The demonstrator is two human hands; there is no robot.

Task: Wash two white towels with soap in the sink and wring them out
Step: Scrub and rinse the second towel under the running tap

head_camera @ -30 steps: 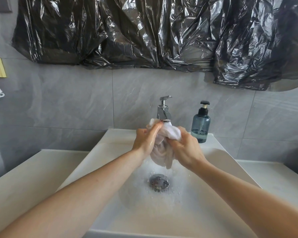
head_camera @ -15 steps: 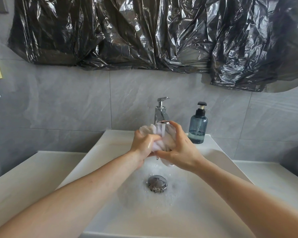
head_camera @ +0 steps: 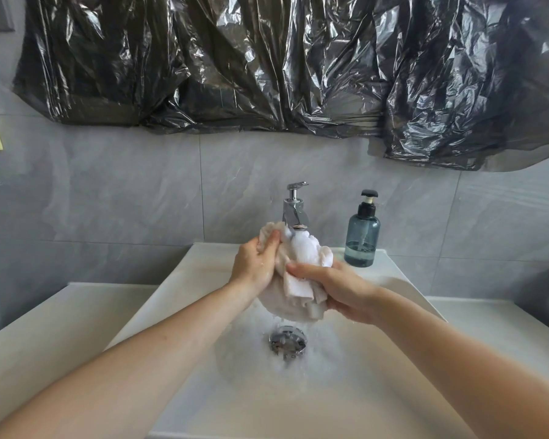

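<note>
White towel [head_camera: 293, 288] is clamped mid-frame between left hand [head_camera: 255, 266] and right hand [head_camera: 339, 289], bunched right under the faucet [head_camera: 294, 210].

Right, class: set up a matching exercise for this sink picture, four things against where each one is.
Things:
1. towel
2. soap bottle
3. drain
4. plastic sheet

Places:
A. on the wall, above the tiles
B. at the bottom of the sink
C. in both hands, under the tap
D. on the ledge, right of the tap

Pairs: 1-C, 2-D, 3-B, 4-A
</note>
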